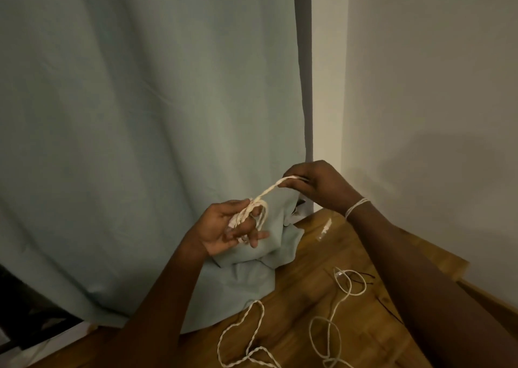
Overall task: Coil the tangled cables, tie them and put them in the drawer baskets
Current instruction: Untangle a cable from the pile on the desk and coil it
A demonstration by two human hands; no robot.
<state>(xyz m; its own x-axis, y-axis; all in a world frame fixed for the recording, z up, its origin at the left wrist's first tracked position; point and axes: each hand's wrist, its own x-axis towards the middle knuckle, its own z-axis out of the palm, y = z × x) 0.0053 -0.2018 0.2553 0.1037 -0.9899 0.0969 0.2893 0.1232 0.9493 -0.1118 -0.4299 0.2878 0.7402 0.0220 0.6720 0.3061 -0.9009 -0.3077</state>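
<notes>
Cable [253, 212] in a pale, twisted cord is held up above the far edge of the desk [302, 283], stretched between the person's two hands. The left hand [228, 224] has its palm turned up, and several loops of the cable are wound around its fingers, which curl loosely through the coil. From that coil one taut strand rises toward the right hand [316, 184], which pinches the cable's end between thumb and fingers, its knuckles facing the camera. A thin white band [355, 207] circles the right wrist.

Below the hands, a pale green curtain [140, 115] hangs along the far side, and its bottom hem is bunched on the far edge of the wooden desk. Two more lengths of pale cable lie loose on the desk. One twisted cord [253, 331] forms a large open loop near the middle of the near edge, close to the curtain's hem. A thinner white cable [340, 306] snakes in several loops toward the right side of the desk, passing partly under the right forearm, with a small plug at its far end. A thin dark wire [361, 276] lies just beside that plug end. A small pale strip [325, 228] lies on the desk near the far right corner; what it is cannot be told. A plain wall [434, 87] stands to the right of the curtain.
</notes>
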